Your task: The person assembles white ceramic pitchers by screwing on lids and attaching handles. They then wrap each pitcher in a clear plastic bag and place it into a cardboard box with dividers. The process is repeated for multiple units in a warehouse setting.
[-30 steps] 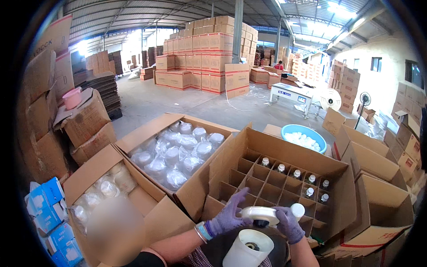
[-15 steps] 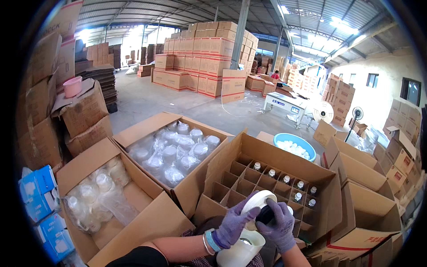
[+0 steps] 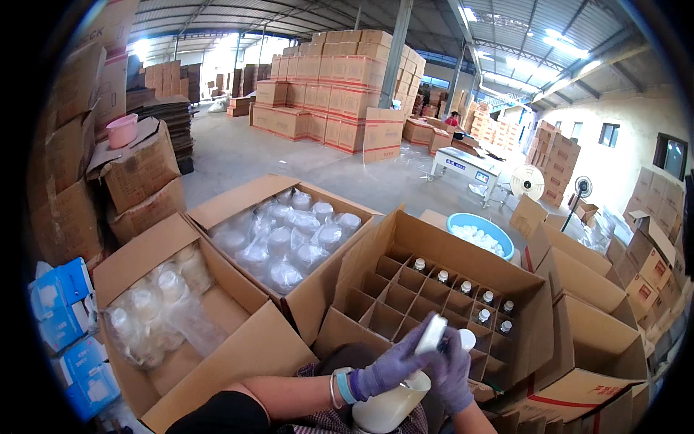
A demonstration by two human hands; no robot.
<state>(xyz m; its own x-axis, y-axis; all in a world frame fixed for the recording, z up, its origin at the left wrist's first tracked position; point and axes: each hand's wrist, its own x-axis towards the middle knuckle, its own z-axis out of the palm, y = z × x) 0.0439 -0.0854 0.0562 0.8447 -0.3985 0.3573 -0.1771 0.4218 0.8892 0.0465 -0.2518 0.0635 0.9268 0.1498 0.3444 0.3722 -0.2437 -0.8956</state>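
White piece (image 3: 432, 334) held edge-on

My gloved left hand (image 3: 383, 370) grasps the white piece, tilted above a pale round container (image 3: 387, 411) — my gloved right hand (image 3: 452, 372) curls close beside it, though I cannot tell whether it grips too — and just ahead stands a divided carton (image 3: 477, 264), white-capped bottles (image 3: 483, 316) upright in some compartments

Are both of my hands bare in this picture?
No, the left hand and the right hand are both gloved in purple.
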